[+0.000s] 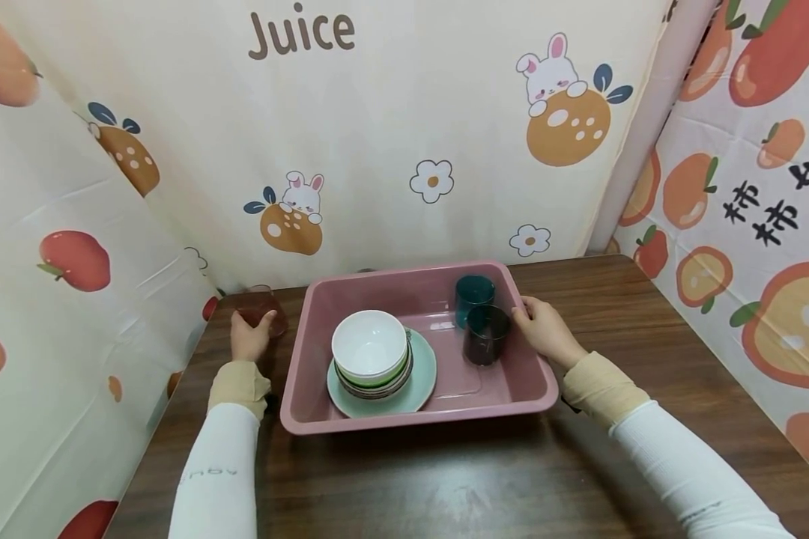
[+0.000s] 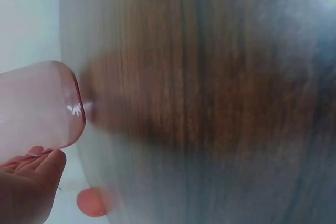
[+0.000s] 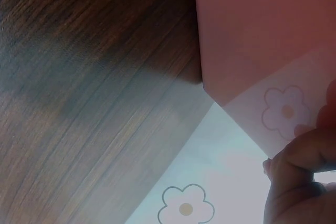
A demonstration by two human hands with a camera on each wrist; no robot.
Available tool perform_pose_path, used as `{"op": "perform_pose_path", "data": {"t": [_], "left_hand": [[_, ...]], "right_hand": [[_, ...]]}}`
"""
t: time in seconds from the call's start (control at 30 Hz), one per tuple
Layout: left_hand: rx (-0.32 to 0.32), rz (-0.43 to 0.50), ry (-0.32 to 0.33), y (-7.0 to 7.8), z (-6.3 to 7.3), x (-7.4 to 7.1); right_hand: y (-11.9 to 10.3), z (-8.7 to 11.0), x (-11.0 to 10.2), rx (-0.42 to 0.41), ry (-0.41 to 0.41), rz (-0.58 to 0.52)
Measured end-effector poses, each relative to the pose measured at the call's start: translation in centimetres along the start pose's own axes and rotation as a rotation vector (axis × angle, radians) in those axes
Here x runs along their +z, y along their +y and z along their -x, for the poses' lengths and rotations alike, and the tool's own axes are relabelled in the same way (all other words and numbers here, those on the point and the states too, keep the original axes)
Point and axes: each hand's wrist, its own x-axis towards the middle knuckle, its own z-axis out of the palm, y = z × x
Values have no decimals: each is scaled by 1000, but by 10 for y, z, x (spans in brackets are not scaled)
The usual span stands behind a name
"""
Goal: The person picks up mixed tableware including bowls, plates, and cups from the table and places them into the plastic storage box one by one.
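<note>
At the table's back left, my left hand (image 1: pixel 250 338) holds a clear pinkish-red cup (image 1: pixel 263 301), thumb on one side and fingers on the other. The left wrist view shows the cup (image 2: pixel 37 111) with fingertips against its wall; the rest of that hand is out of frame. My right hand (image 1: pixel 547 331) grips the right rim of a pink rectangular basin (image 1: pixel 418 424). Inside the basin, a white bowl (image 1: pixel 369 346) tops a stack of bowls on a pale green plate (image 1: pixel 423 378). A teal cup (image 1: pixel 473 292) and a dark cup (image 1: pixel 485 340) stand at its right.
The basin stands on a dark wood table (image 1: pixel 404 479), near a fruit-printed cloth (image 1: pixel 377 135) hanging along the back. More printed cloth borders the left and right sides. A small dark thing barely shows behind the basin's back rim.
</note>
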Motion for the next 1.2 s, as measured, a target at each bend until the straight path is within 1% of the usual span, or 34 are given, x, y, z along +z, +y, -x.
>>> {"op": "perform_pose_path", "data": {"t": [0.13,0.27,0.47,0.6,0.73,0.87,1.07,1.2], "left_hand": [[50,31,-6,2,4,2],[105,62,4,8,8,-1],[185,72,35,25,19,-11],[224,108,32,40,26,-20],[236,136,16,56,34,-29],[258,130,-5,74,44,-34],[307,180,-82,98,63,-34],[351,205,-111,114,78,-31]], "right_hand": [[0,0,0,-1,5,2],[-2,0,1,-4,7,6],[-1,0,1,7,-4,9],[-1,1,1,5,-5,7],[-1,1,0,0,-1,10],[-1,1,0,-3,-1,13],[-1,1,-1,6,-16,13],[0,-1,0,1,-17,17]]}}
